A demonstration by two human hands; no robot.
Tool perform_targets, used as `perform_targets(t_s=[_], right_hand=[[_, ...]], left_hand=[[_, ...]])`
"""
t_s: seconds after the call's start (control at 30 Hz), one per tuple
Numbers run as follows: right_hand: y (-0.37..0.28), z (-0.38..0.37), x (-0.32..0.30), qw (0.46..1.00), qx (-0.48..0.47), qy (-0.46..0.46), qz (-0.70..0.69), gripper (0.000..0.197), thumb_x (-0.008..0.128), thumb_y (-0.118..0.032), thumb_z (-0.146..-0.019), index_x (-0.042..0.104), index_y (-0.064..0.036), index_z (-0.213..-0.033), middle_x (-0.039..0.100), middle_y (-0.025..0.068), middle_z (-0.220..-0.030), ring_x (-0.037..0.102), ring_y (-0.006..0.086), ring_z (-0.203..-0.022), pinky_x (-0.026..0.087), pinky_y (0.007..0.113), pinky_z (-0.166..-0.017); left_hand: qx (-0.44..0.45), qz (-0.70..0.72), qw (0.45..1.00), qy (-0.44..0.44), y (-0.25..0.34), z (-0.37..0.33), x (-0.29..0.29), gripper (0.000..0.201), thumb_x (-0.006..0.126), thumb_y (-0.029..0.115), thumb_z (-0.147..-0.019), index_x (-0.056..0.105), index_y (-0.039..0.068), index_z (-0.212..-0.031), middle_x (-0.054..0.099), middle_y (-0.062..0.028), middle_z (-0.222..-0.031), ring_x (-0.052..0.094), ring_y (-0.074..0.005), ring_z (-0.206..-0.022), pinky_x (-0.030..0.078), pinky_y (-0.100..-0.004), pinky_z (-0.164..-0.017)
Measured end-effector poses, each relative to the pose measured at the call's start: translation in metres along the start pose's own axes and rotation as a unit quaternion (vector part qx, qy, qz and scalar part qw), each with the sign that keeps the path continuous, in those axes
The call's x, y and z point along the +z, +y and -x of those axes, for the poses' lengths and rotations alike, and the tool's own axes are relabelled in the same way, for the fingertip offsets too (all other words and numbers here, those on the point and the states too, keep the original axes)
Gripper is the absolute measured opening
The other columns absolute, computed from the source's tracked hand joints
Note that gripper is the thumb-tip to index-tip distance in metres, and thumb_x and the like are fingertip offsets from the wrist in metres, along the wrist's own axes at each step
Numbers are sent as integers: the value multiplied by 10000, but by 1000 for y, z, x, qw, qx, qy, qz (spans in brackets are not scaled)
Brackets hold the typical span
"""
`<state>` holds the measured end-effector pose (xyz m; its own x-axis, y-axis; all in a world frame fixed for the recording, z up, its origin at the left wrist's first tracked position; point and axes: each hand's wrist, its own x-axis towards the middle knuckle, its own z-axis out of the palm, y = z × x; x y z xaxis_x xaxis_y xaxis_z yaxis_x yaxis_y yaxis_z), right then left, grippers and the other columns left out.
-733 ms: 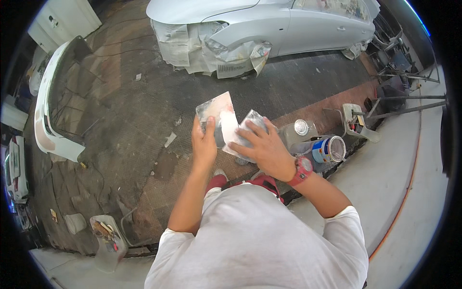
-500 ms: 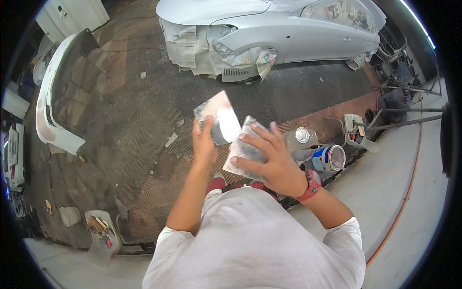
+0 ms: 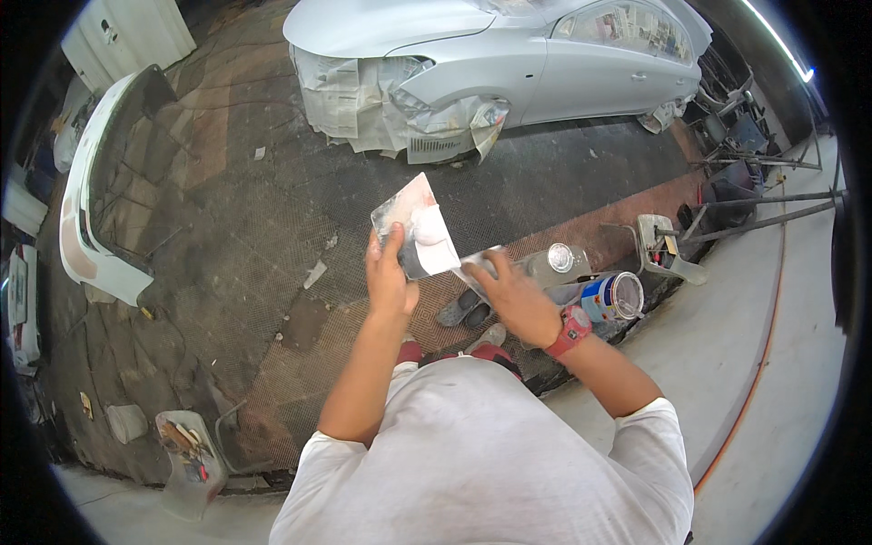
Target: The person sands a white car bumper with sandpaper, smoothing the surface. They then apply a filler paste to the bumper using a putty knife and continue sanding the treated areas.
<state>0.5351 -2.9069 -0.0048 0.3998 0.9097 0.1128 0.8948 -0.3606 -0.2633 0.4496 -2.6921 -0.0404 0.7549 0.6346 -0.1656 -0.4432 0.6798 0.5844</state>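
Observation:
My left hand (image 3: 388, 280) grips a flat, rectangular putty plate (image 3: 396, 218) from below, with the thumb on its upper face. White putty (image 3: 431, 232) lies in a smooth patch over its right part, beside pinkish residue. In my right hand (image 3: 520, 307) is a second flat spreader (image 3: 475, 261), tilted so that little more than a narrow strip of it shows. Its edge meets or nearly meets the plate's lower right corner; whether they touch I cannot tell. The fingers of my right hand curl over the spreader, and a red watch (image 3: 570, 331) is on that wrist.
Ahead stands a pale silver car (image 3: 522, 68), its front covered with newspaper (image 3: 331, 95). A white bumper (image 3: 82, 204) lies at left. To my right are a clear container (image 3: 554, 264), a blue-labelled tin (image 3: 610, 298) and a stool (image 3: 656, 238). Another stool (image 3: 193, 445) holds tools at lower left.
My right hand has turned its spreader from broad side up to nearly edge-on, and its fingers have closed in. The putty patch on the plate has changed shape. The view has shifted slightly.

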Motion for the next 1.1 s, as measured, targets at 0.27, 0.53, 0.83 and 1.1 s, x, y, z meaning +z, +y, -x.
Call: perform_targets(t_s=[0.27, 0.53, 0.83, 1.1], right_hand=[[-14, -36, -55, 982, -18, 111, 149, 641, 605, -8, -833, 619, -246, -1428, 509, 132, -1515, 436, 401, -1463, 270, 710, -1186], [-3, 13, -55, 994, -87, 30, 66, 611, 662, -49, -837, 625, -267, -1407, 499, 127, -1517, 418, 414, -1470, 252, 753, -1182], [109, 59, -11, 984, 98, 144, -35, 633, 637, 27, -877, 446, -102, -1467, 503, 252, -1340, 669, 455, -1083, 561, 501, -918], [224, 106, 15, 442, 345, 368, -742, 519, 776, -16, -912, 515, 21, -1359, 676, 145, -1240, 677, 194, -1129, 583, 358, -922]], left_hand=[[71, -385, 916, -91, -4, 4, 18, 426, 570, 292, -1085, 595, -19, -1375, 704, -143, -1242, 635, -245, -1168, 467, -384, -1042], [38, -211, 975, 62, -25, -12, 9, 492, 617, 300, -1070, 517, -11, -1438, 658, -164, -1305, 652, -253, -1188, 533, -400, -992], [-142, -148, 978, -42, -108, 1, 67, 506, 606, 212, -1059, 458, 11, -1499, 608, -178, -1397, 645, -291, -1251, 545, -448, -1047], [-279, -211, 934, -74, -216, 16, 116, 587, 600, 315, -1080, 401, 33, -1554, 578, -126, -1472, 602, -281, -1313, 540, -469, -1080]])
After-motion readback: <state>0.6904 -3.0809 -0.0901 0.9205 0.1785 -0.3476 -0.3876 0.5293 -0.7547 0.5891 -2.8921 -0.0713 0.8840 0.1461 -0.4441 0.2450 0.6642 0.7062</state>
